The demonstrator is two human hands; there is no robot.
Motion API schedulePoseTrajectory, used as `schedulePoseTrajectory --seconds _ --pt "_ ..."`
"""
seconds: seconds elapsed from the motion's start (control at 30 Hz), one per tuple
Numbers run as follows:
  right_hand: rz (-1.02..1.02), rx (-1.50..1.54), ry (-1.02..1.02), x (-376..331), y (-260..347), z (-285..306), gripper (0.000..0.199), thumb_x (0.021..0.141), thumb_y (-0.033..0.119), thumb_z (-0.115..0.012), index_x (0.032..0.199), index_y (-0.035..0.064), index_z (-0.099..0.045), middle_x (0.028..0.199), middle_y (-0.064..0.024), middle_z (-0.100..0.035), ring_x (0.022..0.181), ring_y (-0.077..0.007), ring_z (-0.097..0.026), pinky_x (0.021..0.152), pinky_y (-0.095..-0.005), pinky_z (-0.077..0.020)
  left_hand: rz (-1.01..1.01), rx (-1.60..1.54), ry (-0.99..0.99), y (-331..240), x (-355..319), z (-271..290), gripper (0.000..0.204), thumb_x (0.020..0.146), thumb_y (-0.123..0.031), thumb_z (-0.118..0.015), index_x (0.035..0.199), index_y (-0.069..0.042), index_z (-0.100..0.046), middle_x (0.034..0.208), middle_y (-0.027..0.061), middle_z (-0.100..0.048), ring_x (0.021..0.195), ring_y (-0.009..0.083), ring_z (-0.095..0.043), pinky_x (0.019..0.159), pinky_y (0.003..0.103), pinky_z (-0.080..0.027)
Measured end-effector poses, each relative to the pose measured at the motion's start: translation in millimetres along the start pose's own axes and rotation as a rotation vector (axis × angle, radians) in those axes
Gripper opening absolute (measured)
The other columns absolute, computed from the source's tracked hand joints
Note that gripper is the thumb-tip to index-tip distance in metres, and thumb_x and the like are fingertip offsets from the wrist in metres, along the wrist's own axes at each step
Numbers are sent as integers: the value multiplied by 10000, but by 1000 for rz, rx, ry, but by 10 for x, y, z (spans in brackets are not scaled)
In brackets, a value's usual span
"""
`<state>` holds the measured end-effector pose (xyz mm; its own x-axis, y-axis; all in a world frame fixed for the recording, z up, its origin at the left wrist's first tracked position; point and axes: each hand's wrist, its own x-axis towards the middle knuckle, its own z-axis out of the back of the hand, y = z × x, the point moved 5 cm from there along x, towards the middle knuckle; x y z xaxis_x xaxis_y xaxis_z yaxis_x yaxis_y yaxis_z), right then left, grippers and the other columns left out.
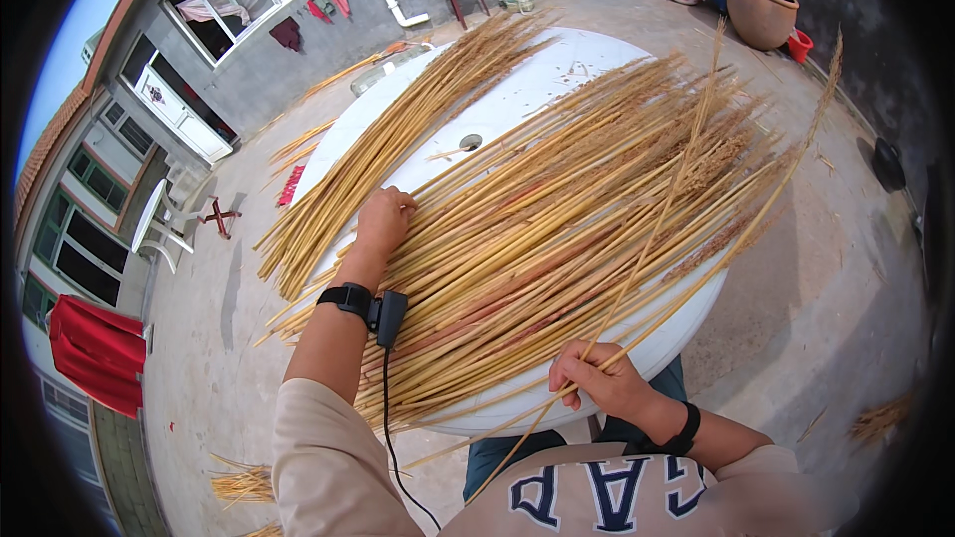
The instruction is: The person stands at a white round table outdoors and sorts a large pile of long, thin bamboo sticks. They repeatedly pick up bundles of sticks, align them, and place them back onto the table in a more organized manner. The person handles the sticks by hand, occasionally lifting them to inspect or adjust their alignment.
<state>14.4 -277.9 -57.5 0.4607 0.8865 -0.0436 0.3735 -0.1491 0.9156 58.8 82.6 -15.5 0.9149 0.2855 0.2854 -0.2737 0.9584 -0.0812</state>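
A wide spread of dried stalks with feathery seed heads covers much of a round white table. My left hand is at the spread's far left edge, its fingers curled on a thin stalk there. A separate bundle of stalks lies just beyond that hand, toward the far left. Low at the near right, my right hand is closed around two long stalks. These slant up over the spread, their tops fanning apart and their lower ends reaching toward my body.
A dark hole opens in the tabletop. Loose stalks lie on the concrete floor at the left. A white chair and a small folding stool stand farther left. A large clay pot stands at the far right. A cable hangs along my left arm.
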Motion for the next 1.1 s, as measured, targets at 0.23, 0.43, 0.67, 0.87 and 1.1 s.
schedulePoseTrajectory --seconds 0.23,0.43,0.67,0.87,1.1 --pt "-10 14 -13 -9 12 -11 257 949 166 -458 796 -3 -576 779 -71 -601 587 -88 -555 519 -209 -466 9 38 4 7 77 -56 101 737 -103 -664 826 -91 -712 844 128 -634 835 318 -591 746 402 -478" --pt "1 14 4 -15 25 -14 243 953 176 -462 815 10 -574 768 -43 -590 602 -64 -554 517 -190 -463 -12 77 10 -33 109 -72 62 731 -94 -650 762 -65 -695 863 117 -621 886 302 -568 773 399 -471" --pt "6 31 -10 -3 12 -25 258 955 182 -456 813 -1 -570 774 -64 -593 589 -89 -556 512 -215 -464 -102 136 -72 23 89 -47 98 772 -78 -617 840 -12 -591 889 168 -576 890 330 -549 782 396 -456" --pt "32 10 -28 -7 -12 -3 254 959 182 -447 818 6 -564 777 -60 -592 588 -88 -551 509 -216 -462 102 -90 -154 60 56 186 60 847 -73 -547 850 -18 -525 781 176 -586 758 343 -572 672 446 -432" --pt "48 110 -52 7 -16 25 220 957 180 -451 842 22 -551 767 -71 -591 581 -97 -554 494 -219 -462 183 -304 -235 -152 -78 618 87 879 -115 -533 913 -42 -568 647 106 -587 602 225 -572 584 342 -443"
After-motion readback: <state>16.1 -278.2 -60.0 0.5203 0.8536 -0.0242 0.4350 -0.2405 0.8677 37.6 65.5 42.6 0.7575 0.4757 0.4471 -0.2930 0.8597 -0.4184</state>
